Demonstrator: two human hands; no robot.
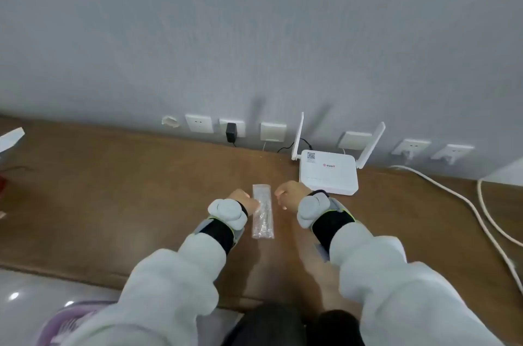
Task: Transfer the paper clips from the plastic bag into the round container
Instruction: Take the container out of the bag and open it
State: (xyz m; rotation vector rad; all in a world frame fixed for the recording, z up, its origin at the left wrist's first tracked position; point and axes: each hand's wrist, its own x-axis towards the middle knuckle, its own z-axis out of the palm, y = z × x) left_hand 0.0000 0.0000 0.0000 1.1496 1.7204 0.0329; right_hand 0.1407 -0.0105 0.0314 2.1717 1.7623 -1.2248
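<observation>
Well left of the left grip, a white object [10, 137] lies at the edge of the brown table [127, 190]. Beyond that grip, wall sockets [199, 123] line the grey wall, one holding a black adapter [231, 132]. The left grip [243, 201] hangs low over the table, seen from behind, its fingers curled toward the left edge of the plastic bag [263, 215] and apparently touching it; whether they pinch it I cannot tell. The bag lies flat on the table between the two grips, long and narrow, with silvery paper clips [263, 221] inside. Just right of the bag, with a small gap, the right grip [291, 194] is curled in on itself and holds nothing. Each wrist carries a white rounded device on a black strap. Just beyond the right grip stands a white router [328, 173] with two antennas, and well to its right white cables [452, 198] trail across the table.
</observation>
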